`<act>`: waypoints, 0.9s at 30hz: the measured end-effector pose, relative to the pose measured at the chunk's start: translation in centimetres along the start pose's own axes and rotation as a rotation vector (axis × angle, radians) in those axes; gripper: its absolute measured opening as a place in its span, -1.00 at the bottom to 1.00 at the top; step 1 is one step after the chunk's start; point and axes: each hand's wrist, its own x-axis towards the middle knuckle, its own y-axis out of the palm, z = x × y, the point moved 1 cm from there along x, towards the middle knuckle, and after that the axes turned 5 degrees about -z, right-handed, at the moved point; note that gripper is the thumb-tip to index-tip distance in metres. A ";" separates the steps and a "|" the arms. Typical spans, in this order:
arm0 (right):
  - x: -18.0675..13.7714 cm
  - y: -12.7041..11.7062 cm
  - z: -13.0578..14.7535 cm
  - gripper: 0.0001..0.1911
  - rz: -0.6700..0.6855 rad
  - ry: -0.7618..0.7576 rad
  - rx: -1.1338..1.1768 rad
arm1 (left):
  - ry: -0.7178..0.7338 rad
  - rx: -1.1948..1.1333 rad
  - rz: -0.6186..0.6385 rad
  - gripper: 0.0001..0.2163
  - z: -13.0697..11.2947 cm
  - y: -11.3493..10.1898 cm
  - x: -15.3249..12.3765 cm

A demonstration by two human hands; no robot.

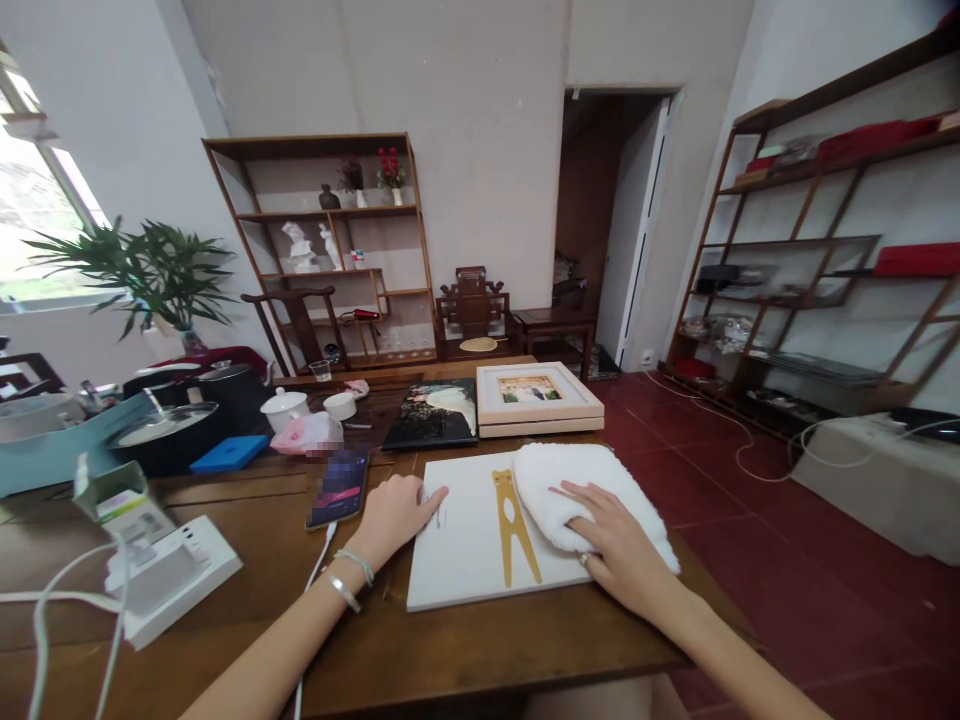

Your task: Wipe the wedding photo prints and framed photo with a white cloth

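A flat white board [465, 530] lies on the wooden table in front of me, with a gold A-shaped figure [511, 525] on its face. My left hand [397, 512] is at the board's left edge, its thumb on top and its other fingers curled there. A white fluffy cloth [592, 480] covers the board's right part and hangs past its right edge. My right hand [619, 540] grips this cloth from above, fingers pressed into the pile. What lies beneath the cloth is hidden. Just left of my left hand is a phone [341, 488] with a white cable plugged in.
Behind the board lie a pale wooden picture frame [540, 398] and a dark photo panel [435, 412]. A power strip [180, 580] with cables, a blue box [229, 453], a lidded pan [165, 425] and a white teapot [285, 406] stand on the left. The table's edge [480, 675] is near me.
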 end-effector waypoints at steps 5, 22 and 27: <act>0.0 0.0 0.4 -0.64 0.028 0.019 -0.010 | 0.072 0.083 -0.030 -0.71 -0.3 0.3 -0.7; 4.5 -0.7 -3.6 -0.60 0.171 -0.088 -0.086 | 0.495 0.255 0.243 -0.52 -0.3 2.7 -2.6; 4.7 1.7 -3.3 -0.62 0.255 -0.099 -0.060 | 0.507 0.268 0.294 -0.54 -0.6 2.4 -2.6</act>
